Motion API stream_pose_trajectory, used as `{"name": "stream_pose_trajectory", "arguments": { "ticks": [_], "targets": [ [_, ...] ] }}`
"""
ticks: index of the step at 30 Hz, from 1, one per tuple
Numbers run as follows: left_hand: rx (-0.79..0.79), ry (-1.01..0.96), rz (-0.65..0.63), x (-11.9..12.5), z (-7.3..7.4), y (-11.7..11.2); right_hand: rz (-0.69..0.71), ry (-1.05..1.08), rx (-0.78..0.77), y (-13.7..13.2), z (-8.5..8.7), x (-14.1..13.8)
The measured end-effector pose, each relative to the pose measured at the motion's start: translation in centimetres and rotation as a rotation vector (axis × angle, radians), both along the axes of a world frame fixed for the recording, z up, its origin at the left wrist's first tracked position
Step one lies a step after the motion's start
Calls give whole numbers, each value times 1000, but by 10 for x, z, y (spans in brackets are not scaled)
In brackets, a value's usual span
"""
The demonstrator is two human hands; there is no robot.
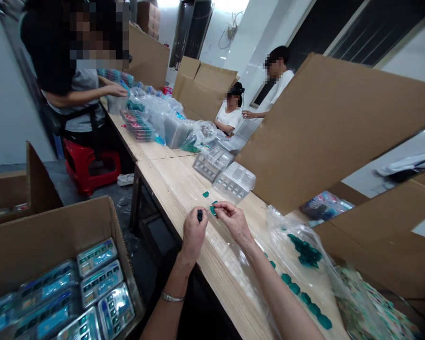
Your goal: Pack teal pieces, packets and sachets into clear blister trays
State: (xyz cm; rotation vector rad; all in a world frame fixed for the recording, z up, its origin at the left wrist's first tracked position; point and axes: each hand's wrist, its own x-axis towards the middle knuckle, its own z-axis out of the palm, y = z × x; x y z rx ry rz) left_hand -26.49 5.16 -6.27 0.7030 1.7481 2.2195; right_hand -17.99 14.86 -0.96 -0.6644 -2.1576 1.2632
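My left hand [194, 233] is closed around a small black-handled tool [199, 216]; its other end is too small to make out. Close beside it, my right hand [233, 222] pinches a small green plastic piece [213, 210] between thumb and fingertips. Another green piece [206, 194] lies on the wooden table just beyond my hands. Under my right forearm a clear plastic tray [226, 255] lies flat on the tabletop. A row of dark green pieces [305, 297] runs along the table to the right of that arm.
A clear bag [279, 222] holds more green pieces at the right. Stacked clear trays [235, 182] stand beyond my hands, beside a large cardboard panel [333, 127]. At lower left an open carton [108, 208] contains several blister packs. Co-workers are around the far table; one [88, 89] handles packs.
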Motion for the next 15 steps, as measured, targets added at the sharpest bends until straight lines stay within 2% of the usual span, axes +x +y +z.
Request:
{"name": "stream_pose_trajectory", "arguments": {
  "ticks": [2, 5, 7, 10, 15],
  "targets": [
    [30, -116, -19, -5, 0, -3, -36, -7, 42, 4, 5, 1],
    [110, -400, -175, -9, 0, -7, -21, 3, 152, 15, 10, -4],
    [190, -523, -257, -11, 1, -8, 17, 24, 271, 27, 9, -17],
    [293, -585, -286, -12, 1, -9, 34, 25, 426, 50, 1, -47],
    [320, -628, -297, -16, -2, -8, 60, -89, 512, 88, -17, -93]
  ]
}}
